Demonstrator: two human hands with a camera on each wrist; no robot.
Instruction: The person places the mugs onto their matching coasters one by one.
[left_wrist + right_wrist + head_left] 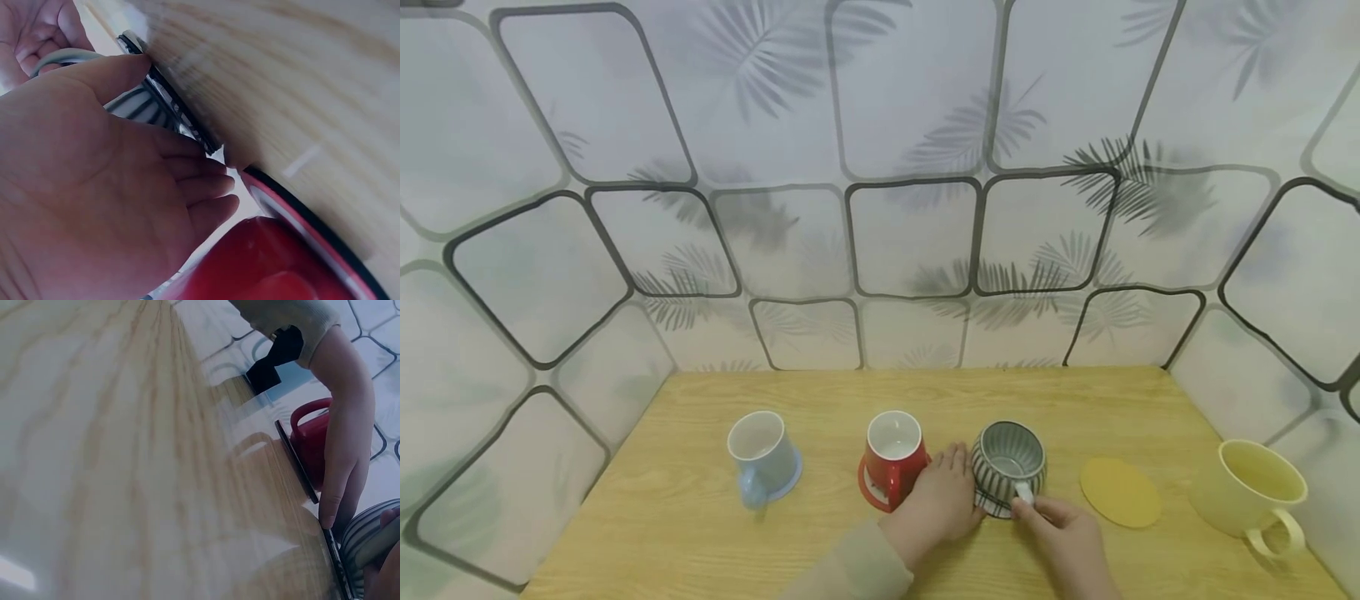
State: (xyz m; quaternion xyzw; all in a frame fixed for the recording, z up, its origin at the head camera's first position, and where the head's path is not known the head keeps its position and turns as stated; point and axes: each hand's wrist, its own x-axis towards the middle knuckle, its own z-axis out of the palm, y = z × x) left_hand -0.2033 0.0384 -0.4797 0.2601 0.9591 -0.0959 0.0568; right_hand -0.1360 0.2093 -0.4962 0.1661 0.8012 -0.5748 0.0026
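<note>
A grey striped mug (pixel 988 477) stands on a plaid coaster (pixel 992 505), right of the middle of the table. My right hand (pixel 1067 537) pinches its handle from the front. With fingers extended, my left hand (pixel 942 497) lies between this mug and a red mug (pixel 880 468). In the left wrist view, the thumb and fingertips of that hand touch the plaid coaster's edge (pixel 181 109). The red mug, white inside, stands on a red round coaster (pixel 870 492), its handle towards me.
A light blue mug (pixel 767 468) stands on a blue coaster (pixel 794 477) at the left. To the right lie a bare yellow coaster (pixel 1120 493) and, beyond it, a yellow mug (pixel 1232 496). A patterned wall (pixel 913 242) encloses the wooden table (pixel 700 517) at the back and sides.
</note>
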